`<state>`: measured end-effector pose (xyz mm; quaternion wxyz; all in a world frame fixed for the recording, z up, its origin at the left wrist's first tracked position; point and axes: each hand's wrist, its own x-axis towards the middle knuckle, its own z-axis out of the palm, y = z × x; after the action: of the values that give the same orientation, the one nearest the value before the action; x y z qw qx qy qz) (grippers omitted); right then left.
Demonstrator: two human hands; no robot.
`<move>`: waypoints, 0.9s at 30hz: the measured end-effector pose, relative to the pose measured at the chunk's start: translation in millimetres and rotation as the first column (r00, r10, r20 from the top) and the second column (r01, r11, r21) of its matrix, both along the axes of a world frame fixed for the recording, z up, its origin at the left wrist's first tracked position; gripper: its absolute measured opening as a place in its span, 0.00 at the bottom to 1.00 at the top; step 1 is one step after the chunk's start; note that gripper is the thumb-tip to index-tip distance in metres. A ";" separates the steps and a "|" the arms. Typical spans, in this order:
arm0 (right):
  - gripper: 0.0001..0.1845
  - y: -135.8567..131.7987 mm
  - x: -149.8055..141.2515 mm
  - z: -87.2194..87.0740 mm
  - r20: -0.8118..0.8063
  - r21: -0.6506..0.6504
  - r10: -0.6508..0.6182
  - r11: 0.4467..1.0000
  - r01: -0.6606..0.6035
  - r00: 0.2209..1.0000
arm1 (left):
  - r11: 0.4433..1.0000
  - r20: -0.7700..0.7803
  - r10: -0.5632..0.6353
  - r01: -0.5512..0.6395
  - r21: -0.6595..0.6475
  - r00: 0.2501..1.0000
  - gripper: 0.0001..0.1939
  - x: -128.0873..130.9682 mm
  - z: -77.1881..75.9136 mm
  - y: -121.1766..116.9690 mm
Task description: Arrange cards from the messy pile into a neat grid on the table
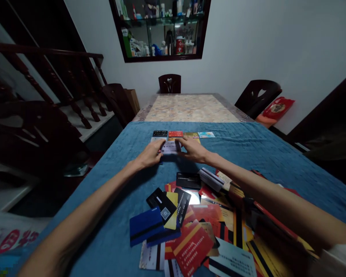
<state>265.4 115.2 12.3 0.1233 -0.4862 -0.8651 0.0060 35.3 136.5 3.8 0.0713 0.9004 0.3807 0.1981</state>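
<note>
Between my two hands a pale card (172,148) with dark print is gripped by its short sides, over the near part of a set of cards laid out on the blue cloth. My left hand (150,154) pinches its left side with thumb and fingers. On the opposite side my right hand (193,149) does the same. Just beyond lie a black card (160,133), a red card (175,134), a gold card (193,135) partly behind my right hand, and a light blue card (207,134). Whether the held card touches those beneath it, I cannot tell.
Nearer me, a loose heap of cards spreads under my right forearm, with a blue card (146,226), a red card (192,246) and a black card (188,180) among them. A blue cloth (109,184) covers the near table. Chairs (170,82) stand around it.
</note>
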 end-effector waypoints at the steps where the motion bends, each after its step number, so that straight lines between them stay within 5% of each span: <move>1: 0.28 6.5 -3.1 -0.3 -0.008 -0.008 0.014 1.000 -0.014 1.000 | 1.000 -0.004 0.011 -0.011 -0.004 1.000 0.28 -2.6 2.2 5.0; 12: 0.26 51.4 -41.3 12.1 0.053 -0.071 -0.119 0.990 0.123 0.991 | 0.985 -0.064 0.151 -0.155 -0.078 0.987 0.28 -25.0 12.5 61.0; 27: 0.21 103.8 -58.4 -19.0 0.102 -0.092 -0.127 0.986 0.136 0.987 | 0.969 -0.249 0.195 -0.226 -0.101 0.949 0.19 -28.5 -5.8 102.7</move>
<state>207.0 218.9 -6.7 0.0575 -0.5476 -0.8346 0.0174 6.8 239.3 -2.0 0.0613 0.8653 0.4924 0.0707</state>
